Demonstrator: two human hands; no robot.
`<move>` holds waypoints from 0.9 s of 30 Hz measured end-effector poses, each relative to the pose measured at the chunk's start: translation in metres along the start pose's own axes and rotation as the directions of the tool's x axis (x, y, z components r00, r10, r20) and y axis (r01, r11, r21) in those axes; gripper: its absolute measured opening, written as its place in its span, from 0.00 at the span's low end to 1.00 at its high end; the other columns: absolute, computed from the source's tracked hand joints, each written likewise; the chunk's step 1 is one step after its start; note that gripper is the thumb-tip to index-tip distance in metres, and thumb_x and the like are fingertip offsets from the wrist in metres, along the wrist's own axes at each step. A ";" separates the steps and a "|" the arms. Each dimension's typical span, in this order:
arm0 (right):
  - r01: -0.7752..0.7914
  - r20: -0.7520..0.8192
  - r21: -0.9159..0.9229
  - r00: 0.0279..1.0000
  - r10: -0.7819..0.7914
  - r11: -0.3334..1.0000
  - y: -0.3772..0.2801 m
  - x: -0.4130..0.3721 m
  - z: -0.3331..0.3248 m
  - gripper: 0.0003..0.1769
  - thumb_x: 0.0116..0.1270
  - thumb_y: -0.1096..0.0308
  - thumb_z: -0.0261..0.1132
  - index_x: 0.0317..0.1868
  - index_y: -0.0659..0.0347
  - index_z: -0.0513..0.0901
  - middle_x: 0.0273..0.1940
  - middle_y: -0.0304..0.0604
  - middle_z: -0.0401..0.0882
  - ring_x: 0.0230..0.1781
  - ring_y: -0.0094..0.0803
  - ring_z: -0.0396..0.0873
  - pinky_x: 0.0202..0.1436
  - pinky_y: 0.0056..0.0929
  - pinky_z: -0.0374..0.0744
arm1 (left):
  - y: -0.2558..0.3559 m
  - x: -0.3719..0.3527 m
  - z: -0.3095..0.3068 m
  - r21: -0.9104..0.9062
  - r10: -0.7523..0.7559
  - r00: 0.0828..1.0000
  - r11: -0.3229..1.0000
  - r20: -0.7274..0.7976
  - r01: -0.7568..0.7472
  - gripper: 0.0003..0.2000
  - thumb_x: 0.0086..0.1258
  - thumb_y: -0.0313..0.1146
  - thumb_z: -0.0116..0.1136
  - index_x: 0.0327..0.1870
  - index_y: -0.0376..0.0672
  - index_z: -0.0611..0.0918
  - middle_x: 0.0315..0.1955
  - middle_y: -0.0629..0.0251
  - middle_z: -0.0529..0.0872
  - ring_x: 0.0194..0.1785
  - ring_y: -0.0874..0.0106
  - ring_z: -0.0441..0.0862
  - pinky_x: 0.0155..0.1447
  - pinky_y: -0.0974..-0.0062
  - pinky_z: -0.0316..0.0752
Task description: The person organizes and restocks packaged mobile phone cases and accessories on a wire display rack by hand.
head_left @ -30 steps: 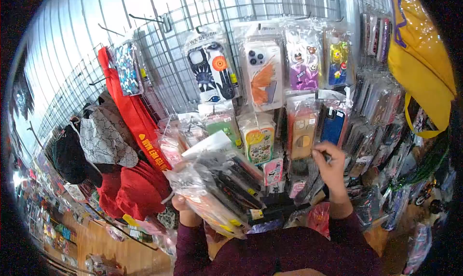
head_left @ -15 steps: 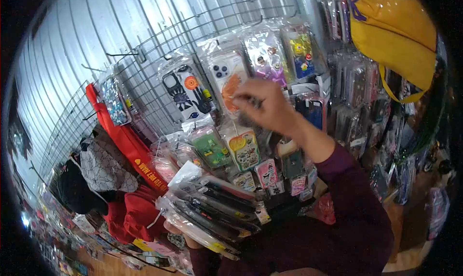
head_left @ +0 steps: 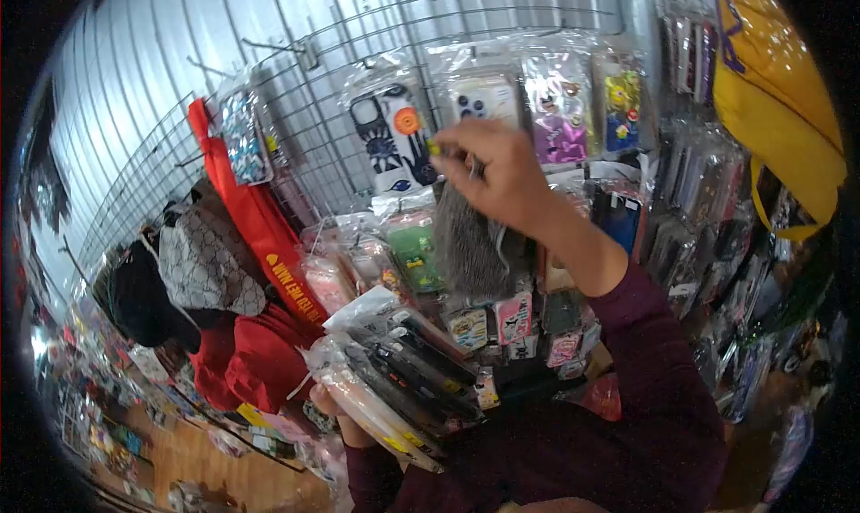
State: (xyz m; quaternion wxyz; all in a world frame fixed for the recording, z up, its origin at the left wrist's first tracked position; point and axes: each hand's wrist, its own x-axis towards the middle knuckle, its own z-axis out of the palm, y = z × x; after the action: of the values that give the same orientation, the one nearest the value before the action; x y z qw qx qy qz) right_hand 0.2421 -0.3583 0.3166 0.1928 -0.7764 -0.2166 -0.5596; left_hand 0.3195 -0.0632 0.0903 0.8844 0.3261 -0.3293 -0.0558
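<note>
A stack of plastic-wrapped phone cases (head_left: 403,374), several of them dark, is in my left hand (head_left: 330,402), which is mostly hidden behind the packets at the lower middle. My right hand (head_left: 502,168) is raised before the wire rack (head_left: 313,92), its thumb and fingers pinched together. Below its fingers hangs a grey, fuzzy item (head_left: 475,249), which seems to be held by them. Behind the right hand is a packaged case with camera rings (head_left: 484,96). To its left hangs a case with an orange flower (head_left: 391,137).
A red ribbon with yellow lettering (head_left: 246,217), a patterned grey cap (head_left: 210,258) and a black cap (head_left: 139,293) hang at the left. At the upper right is a yellow bag (head_left: 779,101). More packaged cases (head_left: 703,177) line the right side.
The grey item now shows clearly below my right hand, where there was only a dark blur. The rack has shifted right in view, and my left hand still holds the stack.
</note>
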 end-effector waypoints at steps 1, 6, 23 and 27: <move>0.020 -0.038 -0.073 0.999 -0.023 0.997 0.005 0.009 0.003 0.11 0.54 0.66 0.62 0.33 0.65 0.75 0.27 0.50 0.75 0.27 0.43 0.76 0.31 0.38 0.74 | -0.001 0.000 0.000 -0.003 0.003 1.000 1.000 0.000 -0.003 0.33 0.51 0.43 0.53 0.55 0.29 0.63 0.46 0.48 0.73 0.46 0.55 0.74 0.51 0.58 0.71; 0.057 -0.015 -0.313 0.998 -0.065 0.948 0.019 0.070 0.015 0.12 0.53 0.65 0.62 0.30 0.66 0.74 0.30 0.54 0.75 0.33 0.50 0.75 0.36 0.43 0.72 | -0.002 -0.002 -0.002 -0.023 0.020 1.000 1.000 -0.007 -0.020 0.33 0.51 0.43 0.54 0.55 0.30 0.63 0.46 0.48 0.73 0.46 0.55 0.74 0.51 0.58 0.71; 0.055 0.005 -0.303 0.998 -0.056 0.951 0.074 0.119 0.069 0.10 0.54 0.65 0.63 0.33 0.62 0.80 0.26 0.49 0.78 0.25 0.37 0.77 0.31 0.30 0.74 | 0.001 -0.025 -0.018 -0.038 0.042 0.996 0.998 -0.080 -0.045 0.33 0.50 0.43 0.54 0.55 0.30 0.63 0.46 0.48 0.73 0.46 0.55 0.74 0.50 0.58 0.72; 0.134 -0.038 -0.376 0.986 -0.160 0.917 0.088 0.117 0.078 0.07 0.55 0.68 0.62 0.32 0.63 0.79 0.26 0.49 0.77 0.26 0.41 0.76 0.31 0.33 0.74 | 0.005 -0.025 -0.020 -0.025 0.038 0.996 0.999 -0.079 -0.041 0.33 0.50 0.43 0.55 0.55 0.30 0.63 0.46 0.48 0.73 0.46 0.55 0.74 0.50 0.59 0.72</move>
State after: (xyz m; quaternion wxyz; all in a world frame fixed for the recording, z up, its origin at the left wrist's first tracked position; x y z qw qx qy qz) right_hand 0.3850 -0.3749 0.4000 0.0065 -0.7608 -0.1576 -0.6295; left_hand 0.3118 -0.0408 0.0687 0.9017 0.3097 -0.3000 -0.0299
